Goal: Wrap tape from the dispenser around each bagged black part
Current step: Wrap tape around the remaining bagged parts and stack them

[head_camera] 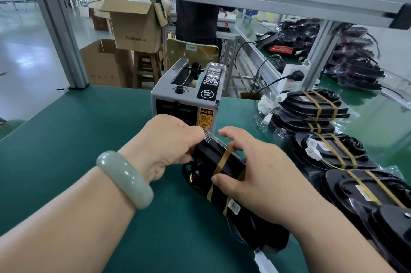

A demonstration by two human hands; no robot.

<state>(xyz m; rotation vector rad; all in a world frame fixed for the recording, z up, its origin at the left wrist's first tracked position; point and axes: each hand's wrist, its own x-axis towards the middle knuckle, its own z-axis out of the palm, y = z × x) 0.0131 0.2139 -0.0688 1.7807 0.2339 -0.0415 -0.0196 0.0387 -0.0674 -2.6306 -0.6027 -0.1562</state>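
Pale green stone-like bangle (124, 180) is worn on the left wrist. Beyond it, a black plastic part in its clear bag (206, 154) is held over the green table (77, 128) (just before the grey tape dispenser (189, 94)). Its far end is gripped by the left hand (169, 145), its middle clasped by the right hand (251, 168), with the thumb laid on a brown tape band (223, 159).

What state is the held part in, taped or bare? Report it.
Taped: tan tape bands cross the bagged black part.

A bagged black part (208, 157), banded with amber tape (223, 159), lies before the dispenser (186, 96).
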